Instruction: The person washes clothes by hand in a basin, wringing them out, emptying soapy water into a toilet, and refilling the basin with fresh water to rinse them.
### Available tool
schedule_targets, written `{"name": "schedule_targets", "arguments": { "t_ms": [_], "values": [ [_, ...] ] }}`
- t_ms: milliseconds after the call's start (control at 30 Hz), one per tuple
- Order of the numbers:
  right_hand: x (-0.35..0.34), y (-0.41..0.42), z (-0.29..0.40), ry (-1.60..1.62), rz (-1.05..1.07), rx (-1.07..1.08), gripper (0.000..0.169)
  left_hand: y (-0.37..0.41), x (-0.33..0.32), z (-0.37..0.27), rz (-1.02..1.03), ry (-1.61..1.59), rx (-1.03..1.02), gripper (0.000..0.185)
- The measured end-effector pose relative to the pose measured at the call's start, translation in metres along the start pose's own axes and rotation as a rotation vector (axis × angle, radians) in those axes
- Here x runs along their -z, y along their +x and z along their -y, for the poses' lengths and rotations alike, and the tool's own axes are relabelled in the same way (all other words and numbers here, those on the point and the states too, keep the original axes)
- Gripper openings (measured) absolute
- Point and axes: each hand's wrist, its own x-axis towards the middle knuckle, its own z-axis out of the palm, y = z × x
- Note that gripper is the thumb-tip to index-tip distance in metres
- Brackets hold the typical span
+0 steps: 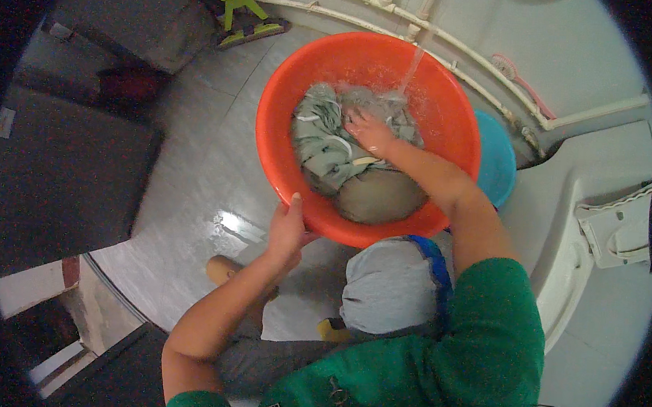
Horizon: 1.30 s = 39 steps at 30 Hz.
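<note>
A large orange plastic basin [278,119] holds water and soaked grey-green cloth [328,154] with white cords. Water [414,68] streams into it from above, near its far rim. My right hand [367,130] lies on the wet cloth with the fingers spread; whether it grips any of it cannot be told. My left hand [289,226] holds the near left rim of the basin, thumb on top. A rounded, swollen piece of the cloth bulges up near the basin's near side.
White pipes [464,43] run along the wall, with a pink brush [532,98] on them. A blue basin [497,156] stands behind the orange one. A green-framed floor tool [241,14] is at the far left, a dark cabinet [70,176] at left, a white ceramic fixture [565,214] at right.
</note>
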Motion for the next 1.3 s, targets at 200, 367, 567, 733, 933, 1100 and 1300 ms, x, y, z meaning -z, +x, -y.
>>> {"name": "schedule_targets", "arguments": {
  "t_ms": [200, 367, 567, 733, 933, 1100, 1300],
  "values": [
    [0.012, 0.014, 0.009, 0.059, -0.052, -0.49, 0.061, -0.005, -0.008, -0.006, -0.018, 0.012, 0.016, 0.039],
    [0.029, 0.012, -0.002, 0.466, 0.211, -0.513, 0.061, -0.004, -0.005, -0.006, 0.025, 0.034, 0.02, 0.044],
    [0.143, 0.072, -0.041, 0.301, 0.973, -0.352, 0.072, -0.003, 0.003, 0.001, 0.025, 0.047, 0.008, 0.045],
    [0.074, 0.062, 0.007, 0.305, 0.028, -0.077, 0.065, -0.001, 0.001, -0.002, 0.04, 0.019, 0.017, 0.043],
    [0.045, 0.026, -0.015, 0.275, 0.199, -0.009, 0.061, -0.012, -0.007, -0.01, 0.035, 0.052, 0.014, 0.044],
    [0.057, 0.026, 0.019, 0.058, 0.256, -0.332, 0.058, -0.009, -0.007, -0.011, 0.032, -0.009, -0.003, 0.041],
    [0.023, 0.016, -0.016, 0.219, -0.019, -0.178, 0.055, -0.004, -0.006, -0.007, 0.045, -0.001, -0.023, 0.043]
  ]
}}
